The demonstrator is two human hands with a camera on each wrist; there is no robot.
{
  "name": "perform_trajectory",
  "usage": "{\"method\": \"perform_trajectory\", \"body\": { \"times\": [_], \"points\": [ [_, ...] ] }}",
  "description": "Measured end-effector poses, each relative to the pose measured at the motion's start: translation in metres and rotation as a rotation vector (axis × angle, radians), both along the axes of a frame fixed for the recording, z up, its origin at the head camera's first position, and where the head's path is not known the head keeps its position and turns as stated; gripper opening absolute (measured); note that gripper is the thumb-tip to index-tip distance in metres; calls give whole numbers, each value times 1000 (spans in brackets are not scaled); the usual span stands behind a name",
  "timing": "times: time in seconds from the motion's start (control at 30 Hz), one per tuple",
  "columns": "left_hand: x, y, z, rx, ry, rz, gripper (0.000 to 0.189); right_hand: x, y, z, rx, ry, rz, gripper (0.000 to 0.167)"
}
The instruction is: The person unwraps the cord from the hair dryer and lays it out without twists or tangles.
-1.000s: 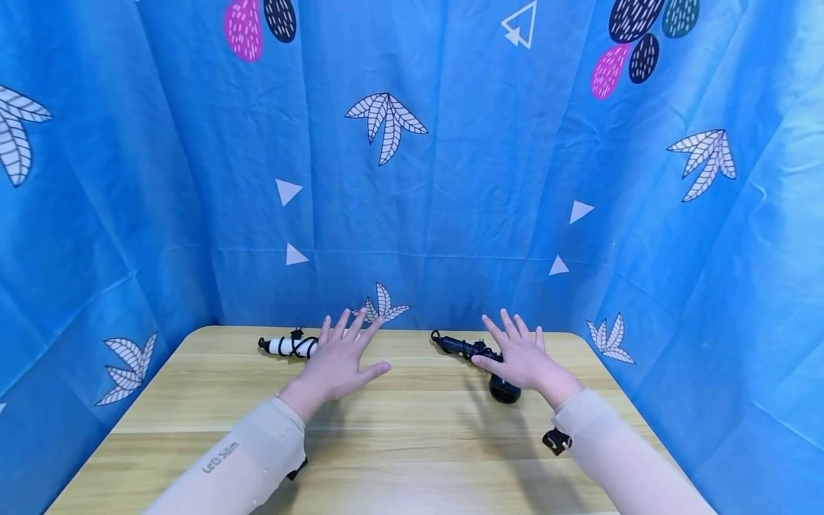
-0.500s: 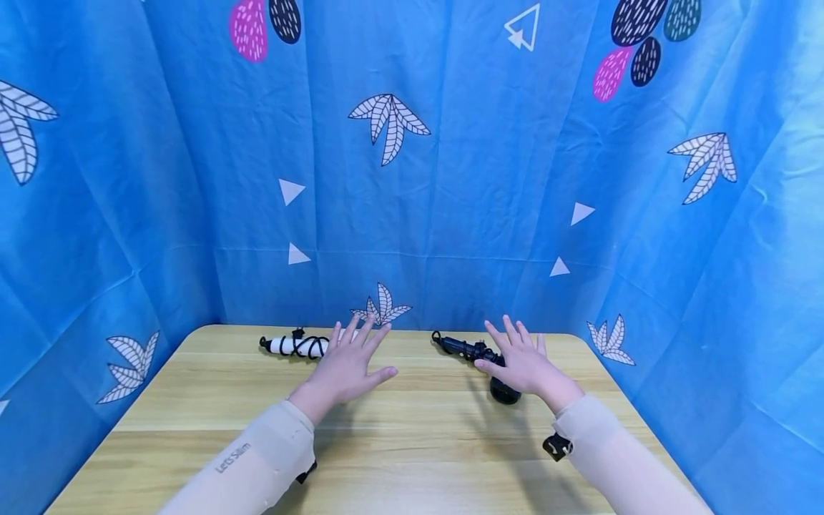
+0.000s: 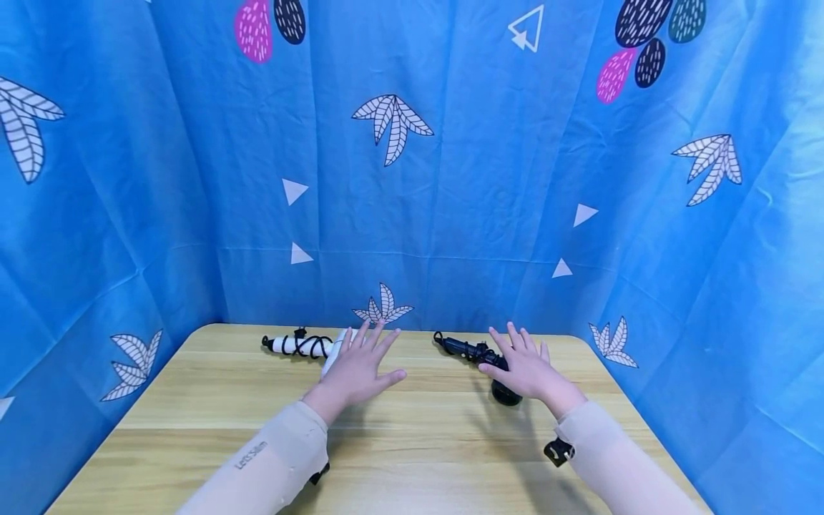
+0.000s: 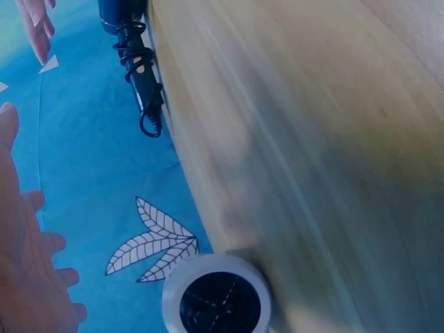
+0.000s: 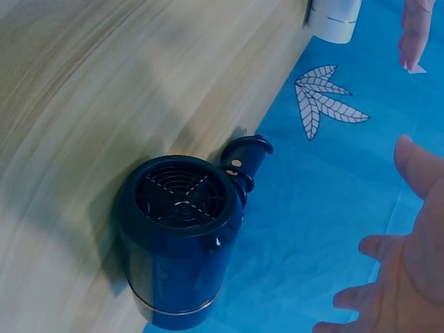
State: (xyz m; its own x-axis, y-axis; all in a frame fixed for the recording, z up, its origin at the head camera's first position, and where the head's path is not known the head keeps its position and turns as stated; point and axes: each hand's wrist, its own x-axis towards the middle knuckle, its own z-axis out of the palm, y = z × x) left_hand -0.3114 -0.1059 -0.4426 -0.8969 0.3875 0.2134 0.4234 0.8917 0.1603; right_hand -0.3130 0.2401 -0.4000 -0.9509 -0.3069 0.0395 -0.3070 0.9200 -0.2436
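With fingers spread, my left hand (image 3: pixel 357 365) hovers over the table and overlaps part of a white hair dryer (image 3: pixel 331 357). That dryer lies at the back, a black cord wound round its handle; the left wrist view catches its round end (image 4: pixel 173 295) low in the picture. To the right, my right hand (image 3: pixel 529 366), also spread, covers part of a black hair dryer (image 3: pixel 505 392). The right wrist view shows the black dryer's barrel (image 5: pixel 177 263) and round grille close up, beside the palm. Neither hand grips anything.
Both dryers lie near the back edge of a light wooden table (image 3: pixel 412 443). A blue patterned curtain (image 3: pixel 412 200) hangs behind the table and along both sides. A black wrist mount (image 3: pixel 558 452) shows under the right sleeve.
My left hand has drifted right and slightly down, uncovering more of the white hair dryer's head. My right hand has sunk slightly in the view; both hands stay spread.
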Motion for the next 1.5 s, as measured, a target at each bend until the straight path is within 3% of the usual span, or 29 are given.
{"method": "perform_trajectory", "body": {
  "times": [0.17,0.67,1.13,1.5],
  "points": [
    [0,4,-5,55,-3,-18,88,-1,2,-3,-14,-12,-7,85],
    [-2,18,-11,56,-36,-43,82,-4,8,-15,-13,-24,-32,89],
    [-8,29,-19,39,-58,-65,89,-4,10,-23,-5,-49,-74,88],
    [-10,42,-23,14,-79,-88,89,-1,11,-23,-18,-69,-103,85]
  ]
}}
